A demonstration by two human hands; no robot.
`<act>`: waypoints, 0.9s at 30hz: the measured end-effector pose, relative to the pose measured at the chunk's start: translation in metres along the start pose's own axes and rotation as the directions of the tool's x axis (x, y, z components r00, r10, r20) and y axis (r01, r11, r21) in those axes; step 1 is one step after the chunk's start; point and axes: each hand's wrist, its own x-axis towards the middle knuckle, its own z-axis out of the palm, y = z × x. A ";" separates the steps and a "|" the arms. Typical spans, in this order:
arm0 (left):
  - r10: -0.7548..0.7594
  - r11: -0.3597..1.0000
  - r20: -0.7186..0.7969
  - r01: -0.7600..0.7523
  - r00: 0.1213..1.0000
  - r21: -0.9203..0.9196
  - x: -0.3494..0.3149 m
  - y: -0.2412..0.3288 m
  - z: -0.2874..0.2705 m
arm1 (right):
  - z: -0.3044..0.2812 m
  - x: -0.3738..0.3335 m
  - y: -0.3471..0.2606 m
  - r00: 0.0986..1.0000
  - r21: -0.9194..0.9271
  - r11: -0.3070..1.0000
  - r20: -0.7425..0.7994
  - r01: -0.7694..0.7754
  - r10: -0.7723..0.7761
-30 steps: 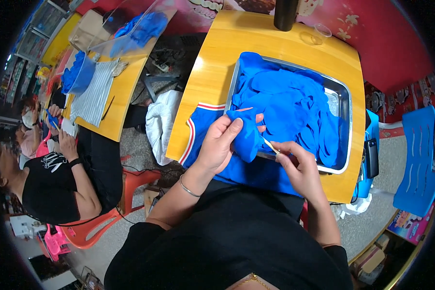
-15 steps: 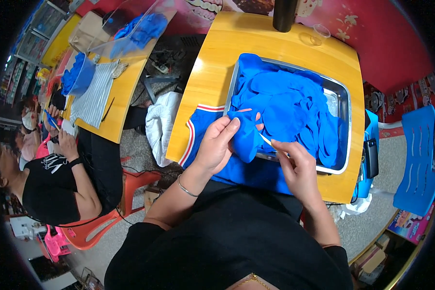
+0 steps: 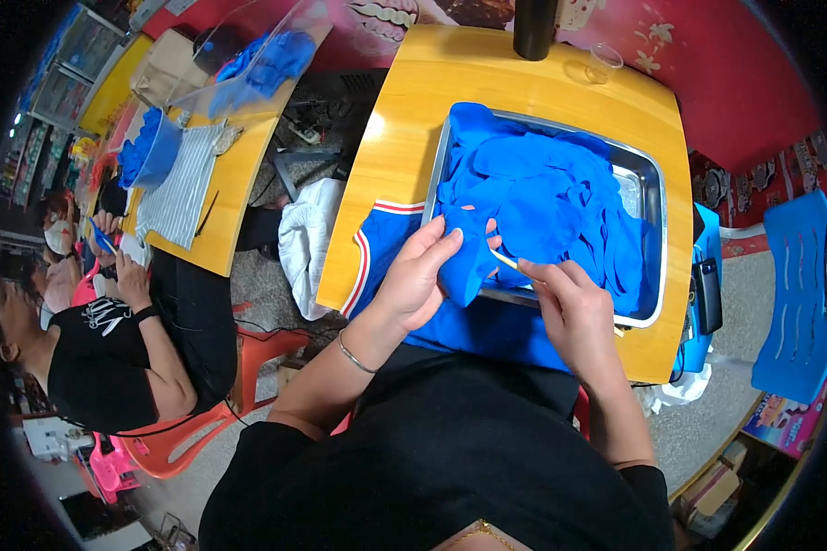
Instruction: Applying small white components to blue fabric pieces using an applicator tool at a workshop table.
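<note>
My left hand [image 3: 412, 283] pinches a soft blue piece [image 3: 466, 264], perhaps fabric, between thumb and fingers over the near left corner of a metal tray. A thin pale stick [image 3: 506, 261] is gripped in my right hand [image 3: 574, 314], its tip close to the right edge of that piece. Whether the tip touches it, I cannot tell. Inside the steel tray [image 3: 659, 257] lies a heap of flat, rounded blue pieces [image 3: 528, 188]. Blue cloth with red-and-white trim [image 3: 390, 230] is spread under my forearms along the table's near edge.
The wooden table [image 3: 413, 92] bears a dark cylinder [image 3: 535, 29] and a clear cup [image 3: 605, 61] at the back. On the left, a co-worker [image 3: 110, 358] sits at another table with a blue tub [image 3: 156, 151]. A blue chair [image 3: 793, 298] stands right.
My right hand and the stick have drawn slightly right, away from the blue piece. In my left hand the piece now hangs narrower and turned a little. The co-worker's hands shifted slightly.
</note>
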 end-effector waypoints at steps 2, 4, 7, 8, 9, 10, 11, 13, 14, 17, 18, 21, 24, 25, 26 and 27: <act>0.009 1.000 -0.020 -0.008 1.000 0.020 0.000 0.000 0.003 | 0.004 -0.001 0.000 0.999 -0.037 0.999 -0.048 0.000 -0.002; 0.059 0.996 -0.048 -0.055 0.997 0.076 0.001 -0.001 0.003 | 0.008 -0.001 -0.002 0.998 -0.034 0.999 -0.055 0.014 -0.016; 0.059 0.993 -0.043 -0.055 0.997 0.102 0.005 -0.002 0.002 | 0.008 -0.001 -0.002 0.999 -0.056 0.998 -0.045 0.000 -0.002; 0.059 0.993 -0.044 -0.054 0.997 0.105 0.005 -0.002 0.002 | 0.008 0.000 -0.002 0.999 -0.054 0.999 -0.046 0.000 -0.002; 0.053 0.992 -0.065 -0.045 0.996 0.120 0.004 -0.002 0.001 | 0.010 0.000 -0.002 0.998 -0.061 0.998 -0.061 -0.003 -0.001; 0.049 0.990 -0.086 -0.037 0.995 0.134 0.004 -0.002 0.000 | 0.011 0.000 -0.001 0.997 -0.068 0.998 -0.076 -0.005 0.000; 0.049 0.990 -0.085 -0.037 0.995 0.136 0.003 -0.002 0.002 | 0.013 0.000 0.002 0.997 -0.067 0.998 -0.078 -0.005 0.000; 0.062 0.993 -0.121 -0.049 0.991 0.107 0.003 -0.002 0.005 | 0.020 0.001 0.010 0.998 0.335 0.940 -0.007 -0.059 0.066; 0.062 0.993 -0.121 -0.049 0.991 0.109 0.004 -0.003 0.007 | 0.022 0.001 0.012 0.998 0.336 0.940 -0.009 -0.059 0.066; 0.074 0.996 -0.127 -0.066 0.989 0.065 0.007 -0.008 0.012 | 0.026 0.002 0.013 0.976 0.483 0.848 0.129 -0.218 0.177; 0.085 0.996 -0.123 -0.080 0.989 0.047 0.007 -0.010 0.012 | 0.026 0.001 0.011 0.991 0.336 0.932 0.049 -0.135 0.126; 0.081 0.996 -0.128 -0.083 0.988 -0.012 0.008 -0.009 0.014 | 0.027 0.001 0.015 0.995 0.313 0.945 0.019 -0.099 0.098; 0.060 0.994 -0.149 -0.073 0.987 -0.081 0.008 -0.007 0.013 | 0.020 -0.001 0.019 0.972 0.523 0.820 0.147 -0.233 0.183; 0.051 0.992 -0.157 -0.069 0.986 -0.108 0.008 -0.007 0.013 | 0.018 -0.001 0.018 0.945 0.588 0.740 0.233 -0.325 0.230; 0.051 0.991 -0.156 -0.068 0.986 -0.111 0.009 -0.008 0.013 | 0.019 -0.003 0.019 0.944 0.586 0.742 0.233 -0.326 0.232; 0.074 0.993 -0.143 -0.087 0.987 -0.084 0.009 -0.009 0.012 | 0.022 -0.004 0.021 0.963 0.557 0.786 0.169 -0.270 0.212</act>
